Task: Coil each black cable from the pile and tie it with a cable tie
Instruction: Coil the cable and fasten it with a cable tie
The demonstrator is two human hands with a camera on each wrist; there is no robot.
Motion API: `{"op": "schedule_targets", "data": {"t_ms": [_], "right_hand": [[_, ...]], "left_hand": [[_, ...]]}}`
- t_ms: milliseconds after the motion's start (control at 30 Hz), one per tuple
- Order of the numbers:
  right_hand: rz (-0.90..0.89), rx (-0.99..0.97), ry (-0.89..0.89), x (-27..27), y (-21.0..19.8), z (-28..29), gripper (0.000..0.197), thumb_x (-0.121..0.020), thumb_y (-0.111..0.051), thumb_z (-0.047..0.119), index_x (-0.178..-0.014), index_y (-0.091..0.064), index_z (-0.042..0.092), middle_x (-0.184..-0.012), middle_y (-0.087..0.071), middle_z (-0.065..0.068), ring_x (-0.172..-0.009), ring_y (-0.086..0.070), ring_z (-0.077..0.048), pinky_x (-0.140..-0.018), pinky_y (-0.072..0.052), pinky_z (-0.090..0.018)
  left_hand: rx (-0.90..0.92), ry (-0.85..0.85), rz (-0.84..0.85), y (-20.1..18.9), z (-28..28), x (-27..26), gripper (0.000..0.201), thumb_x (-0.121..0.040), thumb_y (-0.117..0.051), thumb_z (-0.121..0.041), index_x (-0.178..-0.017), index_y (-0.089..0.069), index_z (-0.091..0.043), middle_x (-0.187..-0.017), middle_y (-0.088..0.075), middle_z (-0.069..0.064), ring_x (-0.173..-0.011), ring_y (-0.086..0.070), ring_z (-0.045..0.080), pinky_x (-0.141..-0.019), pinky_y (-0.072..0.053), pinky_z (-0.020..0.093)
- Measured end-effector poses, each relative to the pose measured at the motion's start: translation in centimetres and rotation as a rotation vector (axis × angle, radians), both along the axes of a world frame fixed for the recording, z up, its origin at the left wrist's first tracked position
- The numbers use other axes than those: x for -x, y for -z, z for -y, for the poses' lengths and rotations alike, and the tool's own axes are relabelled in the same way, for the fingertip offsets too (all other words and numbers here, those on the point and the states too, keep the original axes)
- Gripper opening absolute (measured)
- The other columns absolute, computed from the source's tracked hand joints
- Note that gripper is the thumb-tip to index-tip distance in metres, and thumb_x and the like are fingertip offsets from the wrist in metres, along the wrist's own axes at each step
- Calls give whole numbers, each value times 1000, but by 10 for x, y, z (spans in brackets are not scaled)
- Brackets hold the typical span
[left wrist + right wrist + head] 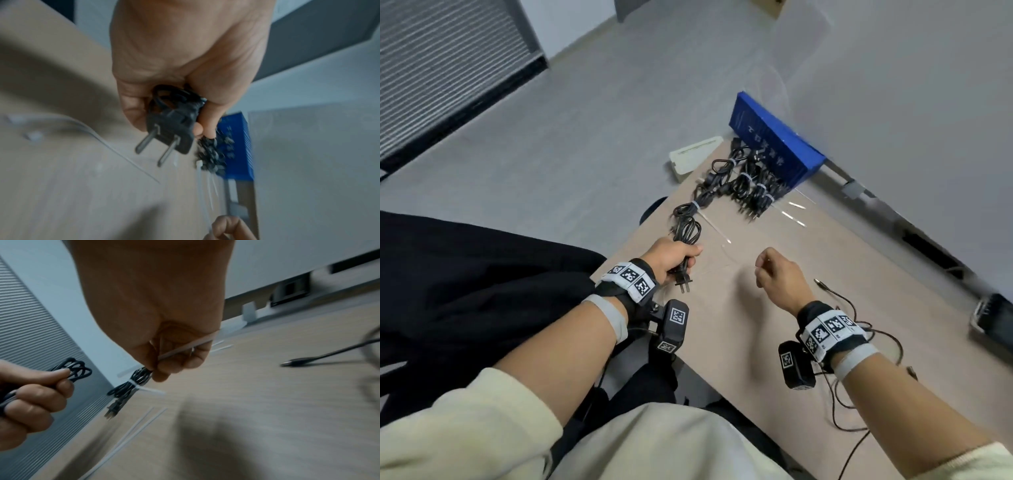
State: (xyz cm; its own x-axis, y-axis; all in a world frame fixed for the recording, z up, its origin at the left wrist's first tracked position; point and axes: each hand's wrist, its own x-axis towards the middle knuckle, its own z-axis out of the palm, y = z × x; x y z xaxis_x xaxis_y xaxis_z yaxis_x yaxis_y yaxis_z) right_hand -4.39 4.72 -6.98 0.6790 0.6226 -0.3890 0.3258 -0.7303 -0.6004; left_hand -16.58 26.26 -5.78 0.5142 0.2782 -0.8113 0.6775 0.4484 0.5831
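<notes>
Over table, left hand (669, 255) clutches looped black cable (687, 230).

Blue box (774, 144) standing at the far end of the wooden bench (774, 342); pale flat tray (693, 156) beside it; thin black lead (839, 294) lying at right.

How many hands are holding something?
2. The left hand grips a coiled black cable; the right hand, beside it, pinches a white cable tie.

Left hand (669, 256) fisted, gripping; right hand (779, 274) curled, pinching
</notes>
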Motion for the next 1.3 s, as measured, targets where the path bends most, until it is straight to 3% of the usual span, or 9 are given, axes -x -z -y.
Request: {"op": "schedule_targets", "data": {"t_ms": [133, 400, 500, 567, 667, 767, 833, 1067, 1300], "right_hand": [[43, 63, 140, -4, -21, 63, 11, -89, -57, 12, -88, -54, 22, -73, -67, -3, -74, -60, -27, -72, -46, -36], [93, 56, 359, -17, -61, 154, 11, -92, -60, 18, -85, -60, 26, -69, -66, 5, -67, -61, -15, -62, -40, -27], [38, -60, 438, -22, -80, 175, 13, -96, -58, 14, -99, -66, 23, -68, -69, 4, -55, -58, 0, -61, -45, -22], [-2, -139, 480, -24, -91, 179, 16, -96, -58, 12, -98, -69, 23, -68, -70, 1, -53, -56, -5, -57, -48, -24], [-39, -309, 536, -26, -109, 181, 15, -95, -59, 8, -94, -70, 18, -70, -70, -4, -61, -56, -15, -64, -50, -36], [-73, -508, 522, -25, -125, 179, 14, -93, -59, -1, -93, -71, 5, -72, -65, -8, -54, -49, -8, -57, -44, -25], [-133, -598, 501, -23, -134, 179, 18, -92, -56, -5, -97, -71, 3, -74, -61, -11, -52, -46, -5, -52, -40, -19], [-211, -623, 411, -21, -144, 184, 22, -92, -52, -10, -104, -68, -1, -74, -50, -18, -56, -44, -11, -52, -37, -20], [-98, -458, 419, -29, -157, 192, 3, -94, -62, 4, -96, -61, 5, -64, -68, -8, -50, -54, -13, -58, -45, -25]], "left_hand": [[62, 153, 64, -18, 48, -39, 18, -94, -67, -19, -78, -61, -14, -56, -54, -2, -49, -46, 13, -48, -42, 20], [85, 434, 213, -61, 139, -93, 17, -96, -65, -23, -80, -61, -18, -59, -55, -3, -53, -49, 13, -49, -45, 20], [70, 557, 277, -81, 170, -104, 16, -96, -65, -23, -81, -61, -18, -62, -55, -2, -54, -49, 12, -49, -45, 20], [60, 656, 326, -92, 184, -109, 17, -96, -65, -24, -81, -62, -18, -64, -56, -1, -56, -51, 13, -52, -45, 20], [51, 842, 398, -107, 203, -113, 12, -96, -65, -22, -86, -66, -16, -65, -56, 0, -58, -52, 13, -60, -44, 24], [83, 979, 444, -117, 214, -116, 6, -96, -63, -15, -94, -68, -13, -64, -55, 1, -59, -51, 13, -61, -44, 26], [115, 1009, 458, -122, 213, -120, 6, -95, -64, -13, -99, -68, -10, -63, -55, 0, -59, -51, 12, -60, -45, 24], [9, 950, 488, -132, 215, -130, 6, -90, -71, -12, -90, -66, -9, -63, -57, 1, -56, -52, 11, -60, -44, 25], [-139, 764, 442, -129, 208, -139, 14, -90, -63, -12, -101, -68, -5, -60, -56, 1, -55, -52, 16, -59, -42, 29]]}}
